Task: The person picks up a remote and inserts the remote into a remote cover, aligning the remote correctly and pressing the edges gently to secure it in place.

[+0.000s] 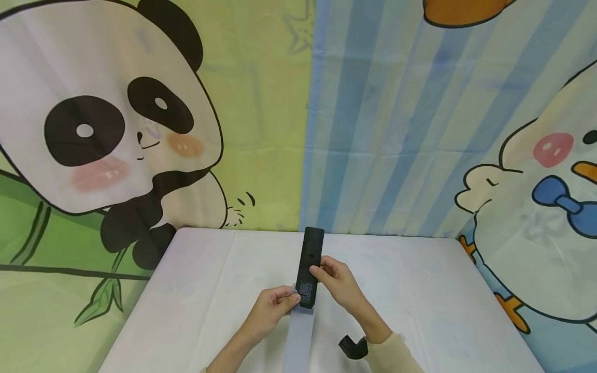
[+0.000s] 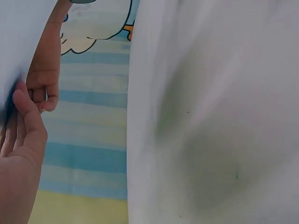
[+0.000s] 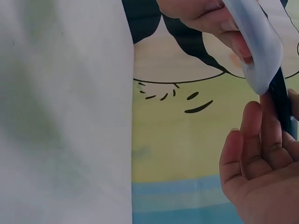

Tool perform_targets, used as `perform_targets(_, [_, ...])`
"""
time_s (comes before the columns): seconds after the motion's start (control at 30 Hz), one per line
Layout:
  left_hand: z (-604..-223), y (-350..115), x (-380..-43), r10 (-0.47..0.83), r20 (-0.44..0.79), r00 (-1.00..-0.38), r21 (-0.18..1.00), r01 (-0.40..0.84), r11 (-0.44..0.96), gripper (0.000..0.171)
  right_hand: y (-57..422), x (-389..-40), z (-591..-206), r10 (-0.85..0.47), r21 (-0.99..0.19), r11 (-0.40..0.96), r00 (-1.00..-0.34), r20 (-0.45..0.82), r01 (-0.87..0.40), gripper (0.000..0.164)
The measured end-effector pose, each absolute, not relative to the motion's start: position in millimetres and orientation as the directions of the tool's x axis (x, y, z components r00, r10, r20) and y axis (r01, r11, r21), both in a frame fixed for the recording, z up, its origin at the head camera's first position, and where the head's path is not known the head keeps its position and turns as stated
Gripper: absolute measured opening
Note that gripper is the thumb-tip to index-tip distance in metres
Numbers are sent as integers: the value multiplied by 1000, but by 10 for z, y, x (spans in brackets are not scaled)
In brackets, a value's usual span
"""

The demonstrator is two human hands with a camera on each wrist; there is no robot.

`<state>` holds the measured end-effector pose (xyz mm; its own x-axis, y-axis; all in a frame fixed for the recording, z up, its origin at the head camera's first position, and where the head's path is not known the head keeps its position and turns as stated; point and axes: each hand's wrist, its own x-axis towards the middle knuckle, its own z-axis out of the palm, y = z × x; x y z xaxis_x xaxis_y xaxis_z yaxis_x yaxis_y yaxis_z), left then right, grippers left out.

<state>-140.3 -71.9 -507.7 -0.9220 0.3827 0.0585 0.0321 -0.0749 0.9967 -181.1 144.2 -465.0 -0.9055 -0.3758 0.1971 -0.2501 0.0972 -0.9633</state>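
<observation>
A black remote control (image 1: 311, 254) stands lengthwise over the table in the head view, its labelled back showing. Its lower end sits inside the mouth of a pale, translucent sleeve (image 1: 298, 336), which runs down out of the frame. My left hand (image 1: 272, 311) pinches the sleeve's rim beside the remote. On the other side my right hand (image 1: 340, 282) grips the remote, thumb across its back. In the right wrist view, the sleeve (image 3: 261, 46) wraps the remote's end, and several fingers of the right hand (image 3: 261, 172) extend loosely below it.
Underneath is a white-covered table (image 1: 420, 300). A cloth backdrop with a printed panda (image 1: 116, 103) and a cartoon bird (image 1: 536, 233) hangs behind it. A black device (image 1: 353, 348) sits at the right sleeve cuff.
</observation>
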Motion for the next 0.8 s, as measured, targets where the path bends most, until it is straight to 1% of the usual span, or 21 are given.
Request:
perform_targets(0.13, [-5116, -704, -1410, 421, 31, -906, 985, -43, -165, 36, 1491, -1835, -4707, -411, -970, 84, -894, 175, -229, 21])
perform_targets(0.23, [-5123, -684, -1426, 437, 54, -898, 981, -34, -190, 35, 1515, -1845, -4703, -442, -966, 86, -878, 182, -244, 22])
perform_targets(0.37, [-5090, -651, -1465, 420, 85, -904, 983, 7, -183, 35, 1530, -1862, -4670, -482, -959, 95, -855, 191, -267, 23])
perform_targets(0.5, [-5049, -630, -1488, 392, 72, -917, 988, 11, -155, 33, 1525, -1866, -4648, -501, -960, 113, -849, 168, -257, 22])
perform_targets(0.67, [-5008, -623, -1491, 363, 65, -930, 991, 16, -135, 31, 1509, -1842, -4624, -495, -959, 123, -853, 163, -254, 21])
perform_targets(0.8, [-4993, -613, -1491, 352, 65, -934, 992, 22, -125, 32, 1514, -1808, -4631, -464, -953, 146, -869, 172, -267, 21])
